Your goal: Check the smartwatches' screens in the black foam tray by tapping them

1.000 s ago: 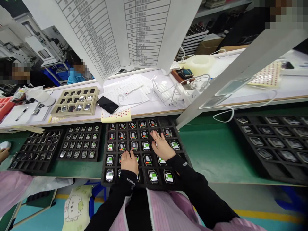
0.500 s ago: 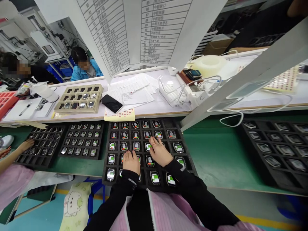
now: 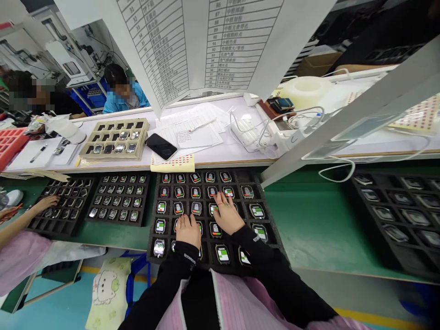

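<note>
A black tray (image 3: 271, 229) of smartwatch bodies with lit screens lies on the green belt right in front of me. My left hand (image 3: 188, 230) lies flat on watches in the tray's near left part, fingers stretched forward. My right hand (image 3: 227, 213) rests palm down near the tray's middle, fingers spread, fingertips on a lit watch (image 3: 212, 191) in the second row. Neither hand holds anything. A watch with a green screen (image 3: 222, 253) sits in the near row between my sleeves.
Two more black trays (image 3: 118, 201) of watches lie to the left; a co-worker's hand (image 3: 46, 201) touches the far left one. Another black tray (image 3: 395, 215) is on the right. Behind the belt, a white shelf holds a beige tray (image 3: 113, 142), a phone (image 3: 161, 146), papers and cables.
My right hand has slid left and slightly forward across the tray. The left hand stays in place. The co-worker's hand has reached onto the far left tray. My view has tilted a little.
</note>
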`<state>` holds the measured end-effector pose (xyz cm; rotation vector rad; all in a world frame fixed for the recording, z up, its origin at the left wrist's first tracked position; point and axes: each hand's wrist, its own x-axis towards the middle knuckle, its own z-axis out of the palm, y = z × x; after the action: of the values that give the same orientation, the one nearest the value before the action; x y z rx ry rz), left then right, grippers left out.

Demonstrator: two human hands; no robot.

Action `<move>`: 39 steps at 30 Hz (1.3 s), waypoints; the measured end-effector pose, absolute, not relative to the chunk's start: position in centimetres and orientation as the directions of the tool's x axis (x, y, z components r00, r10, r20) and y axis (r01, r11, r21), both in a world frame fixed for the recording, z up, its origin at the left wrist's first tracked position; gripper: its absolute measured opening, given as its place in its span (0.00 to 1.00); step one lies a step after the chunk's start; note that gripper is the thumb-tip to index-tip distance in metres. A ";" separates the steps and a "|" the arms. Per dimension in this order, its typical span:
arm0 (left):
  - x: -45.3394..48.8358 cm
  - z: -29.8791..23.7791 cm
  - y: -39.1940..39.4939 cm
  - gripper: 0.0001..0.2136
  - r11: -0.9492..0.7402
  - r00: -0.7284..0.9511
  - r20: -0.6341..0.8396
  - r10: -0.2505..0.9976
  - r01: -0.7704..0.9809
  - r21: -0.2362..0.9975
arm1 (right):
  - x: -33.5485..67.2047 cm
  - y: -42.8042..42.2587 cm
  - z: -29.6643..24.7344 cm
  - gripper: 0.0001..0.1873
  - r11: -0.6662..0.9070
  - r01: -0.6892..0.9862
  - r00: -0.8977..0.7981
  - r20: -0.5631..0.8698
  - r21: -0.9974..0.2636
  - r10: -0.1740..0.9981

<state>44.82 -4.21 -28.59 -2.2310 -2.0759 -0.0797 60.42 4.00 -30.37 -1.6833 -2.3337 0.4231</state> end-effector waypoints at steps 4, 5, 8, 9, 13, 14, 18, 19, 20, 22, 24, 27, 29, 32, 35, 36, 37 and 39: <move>44.8 -28.5 -4.2 0.17 -0.064 0.066 0.108 0.992 0.998 -0.026 | 60.3 4.1 -30.5 0.33 0.306 0.886 -0.322 0.012 -0.349 0.947; 44.9 -28.6 -4.2 0.17 -0.061 0.063 0.109 0.992 0.998 -0.023 | 60.3 4.1 -30.4 0.34 0.309 0.885 -0.326 0.010 -0.347 0.945; 44.9 -29.2 -4.2 0.17 -0.055 0.055 0.112 0.992 0.998 -0.009 | 60.3 4.1 -30.3 0.34 0.319 0.881 -0.337 0.011 -0.349 0.941; 44.9 -29.4 -4.2 0.17 -0.047 0.047 0.113 0.993 0.999 -0.001 | 60.3 4.1 -30.2 0.33 0.324 0.878 -0.342 0.013 -0.353 0.940; 44.8 -29.8 -4.2 0.17 -0.028 0.025 0.124 0.992 0.999 0.023 | 60.0 3.9 -30.0 0.33 0.360 0.852 -0.377 0.031 -0.381 0.926; 44.8 -29.7 -4.2 0.17 -0.040 0.037 0.128 0.991 0.999 0.023 | 59.8 3.8 -30.0 0.33 0.373 0.842 -0.391 0.035 -0.389 0.920; 44.5 -29.6 -4.3 0.18 -0.085 0.082 0.098 0.992 0.996 0.026 | 58.7 3.7 -29.7 0.33 0.430 0.804 -0.453 0.046 -0.411 0.890; 44.5 -29.8 -4.3 0.18 -0.070 0.067 0.091 0.994 0.997 0.033 | 58.4 3.8 -29.7 0.33 0.442 0.796 -0.466 0.047 -0.414 0.883; 44.6 -30.1 -4.2 0.18 -0.049 0.045 0.089 0.995 0.998 0.042 | 58.1 3.9 -29.6 0.33 0.452 0.790 -0.478 0.046 -0.415 0.877; 44.7 -30.9 -4.2 0.18 -0.010 0.004 0.095 0.996 0.998 0.063 | 57.4 4.0 -29.4 0.33 0.466 0.783 -0.496 0.039 -0.413 0.868; 44.8 -31.5 -4.3 0.18 0.005 -0.013 0.103 0.995 0.997 0.079 | 56.9 4.3 -29.2 0.33 0.470 0.784 -0.506 0.021 -0.406 0.862; 44.8 -31.6 -4.5 0.18 -0.001 -0.010 0.129 0.992 0.997 0.083 | 56.2 4.6 -28.6 0.32 0.464 0.794 -0.509 -0.013 -0.393 0.861; 44.7 -31.3 -4.6 0.18 -0.019 0.008 0.142 0.990 0.997 0.078 | 55.6 4.9 -28.0 0.33 0.461 0.799 -0.509 -0.026 -0.385 0.861; 44.7 -31.0 -4.6 0.18 -0.023 0.012 0.129 0.992 0.997 0.078 | 54.3 5.4 -27.0 0.34 0.476 0.791 -0.531 -0.044 -0.384 0.847; 44.6 -30.8 -4.5 0.18 -0.012 0.002 0.109 0.994 0.996 0.092 | 52.8 5.7 -26.3 0.35 0.513 0.765 -0.578 -0.065 -0.388 0.813; 44.6 -30.6 -4.4 0.18 -0.017 0.007 0.103 0.995 0.995 0.098 | 52.4 5.8 -26.2 0.36 0.526 0.756 -0.594 -0.069 -0.389 0.802; 44.6 -30.3 -4.5 0.18 -0.025 0.015 0.097 0.995 0.994 0.106 | 51.9 5.8 -26.2 0.36 0.538 0.747 -0.608 -0.073 -0.390 0.791; 44.5 -29.6 -4.6 0.19 -0.041 0.031 0.088 0.996 0.992 0.118 | 51.3 5.9 -26.3 0.35 0.555 0.735 -0.630 -0.088 -0.389 0.772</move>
<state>44.48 -4.57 -29.58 -2.2727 -2.1912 -0.2303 51.28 5.88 -26.26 -1.3056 -2.6875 0.6054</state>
